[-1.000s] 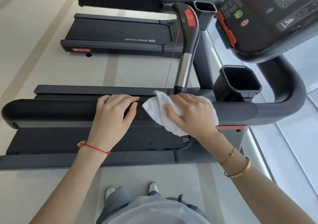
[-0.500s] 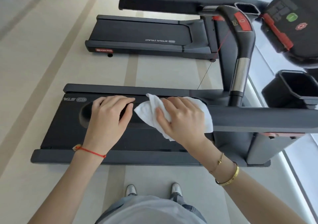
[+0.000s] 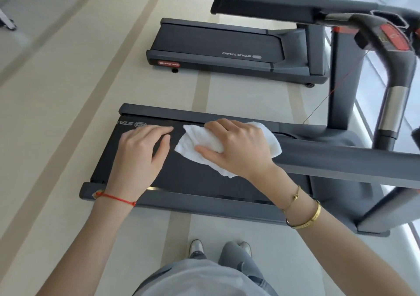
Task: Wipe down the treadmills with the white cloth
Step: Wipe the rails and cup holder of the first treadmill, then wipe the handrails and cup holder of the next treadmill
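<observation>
right hand (image 3: 238, 148) gripping white cloth (image 3: 193, 148), "star trac" treadmill (image 3: 218, 43)

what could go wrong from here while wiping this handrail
The right hand has the white cloth only partly bunched; loose edges hang off the handrail and might slip free or skip spots. The left hand sits just ahead of the cloth near the rail's end, so that covered patch may go unwiped. A thin red cord hangs close by and could snag.
</observation>
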The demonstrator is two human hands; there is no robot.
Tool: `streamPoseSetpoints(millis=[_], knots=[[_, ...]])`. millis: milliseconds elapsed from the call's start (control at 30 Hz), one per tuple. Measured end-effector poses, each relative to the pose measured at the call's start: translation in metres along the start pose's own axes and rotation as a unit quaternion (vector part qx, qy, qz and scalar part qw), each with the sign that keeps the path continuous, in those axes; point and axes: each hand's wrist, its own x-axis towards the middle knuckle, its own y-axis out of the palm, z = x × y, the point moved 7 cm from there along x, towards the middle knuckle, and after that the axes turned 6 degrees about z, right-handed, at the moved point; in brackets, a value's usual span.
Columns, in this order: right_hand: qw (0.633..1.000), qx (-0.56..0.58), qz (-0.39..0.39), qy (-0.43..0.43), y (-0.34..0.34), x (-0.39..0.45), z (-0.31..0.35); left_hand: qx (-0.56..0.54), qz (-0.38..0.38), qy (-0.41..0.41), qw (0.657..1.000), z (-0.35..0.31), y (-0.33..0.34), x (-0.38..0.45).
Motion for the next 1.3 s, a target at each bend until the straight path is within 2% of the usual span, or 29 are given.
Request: streamPoseSetpoints(millis=[300,433,633,900,1100,1300], knots=[[0.989,0.069,0.054,-0.119,0.028,0.046,0.066,-0.006,-0.033,-0.088,0.996,0.044,-0.034,-0.040],[0.977,0.102,0.083,-0.169,0.048,0.061,0.102,0.011,-0.067,-0.158,0.985,0.065,-0.052,-0.066],[0.962,0.152,0.119,-0.192,0.075,0.083,0.137,0.065,-0.127,-0.275,0.951,0.081,-0.076,-0.109],[0.930,0.218,0.185,-0.229,0.110,0.103,0.195,0.103,-0.180,-0.389,0.898,0.105,-0.099,-0.174],[0.922,0.224,0.185,-0.257,0.141,0.134,0.260,0.115,-0.199,-0.437,0.870,0.158,-0.128,-0.207],[0.919,0.232,0.170,-0.270,0.171,0.175,0.356,0.126,-0.192,-0.439,0.869,0.246,-0.187,-0.235]])
